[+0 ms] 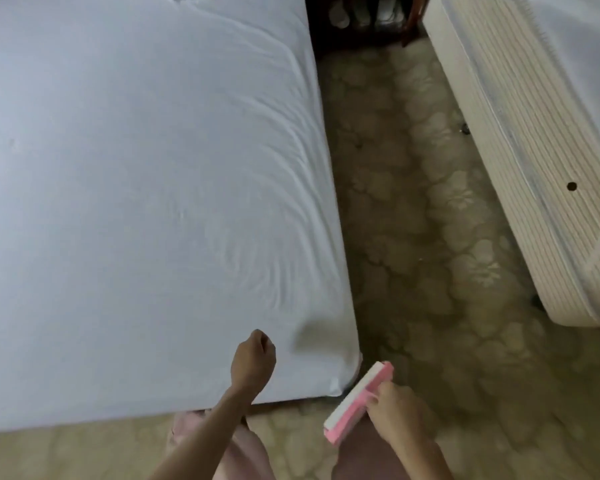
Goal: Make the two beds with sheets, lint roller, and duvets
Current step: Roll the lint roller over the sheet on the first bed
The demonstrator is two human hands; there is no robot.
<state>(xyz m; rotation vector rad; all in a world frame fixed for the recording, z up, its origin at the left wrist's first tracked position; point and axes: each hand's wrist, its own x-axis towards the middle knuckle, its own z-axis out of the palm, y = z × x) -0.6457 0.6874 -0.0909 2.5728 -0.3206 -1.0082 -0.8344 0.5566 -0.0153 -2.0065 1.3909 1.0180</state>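
1. The near bed (pixel 340 368) is viewed from its foot. A white sheet (pixel 136 168) is stretched over it and drawn down at the near right corner.
2. Creases (pixel 284 174) are noted fanning along the sheet's right edge. The rest of the sheet lies fairly flat.
3. The lint roller (pixel 357 400) is gripped in the right hand (pixel 392 410), off the bed and just beside that near right corner, above the patterned carpet (pixel 413 202). A pink frame and a white roll face are seen. The handle is mostly hidden by the fingers wrapped round it.
4. The left hand (pixel 253 362) is held over the sheet near the same corner, curled into a loose fist, with nothing seen in it. Whether the cloth is touched cannot be told.
5. A second bed (pixel 520 168) is set across the aisle to the right. Its ribbed side is exposed, and white cloth on top is only partly in view.
6. The roller is judged light and rigid. It is best held by the handle, with the sticky face kept off the fingers.
7. The sheet is judged soft, limp and easily bunched, so drag from the roller is likely. The cloth would be better pinned taut by the free hand and taken at an edge or corner, not mid-panel.
8. No duvet is in view, so that step is judged not yet done.
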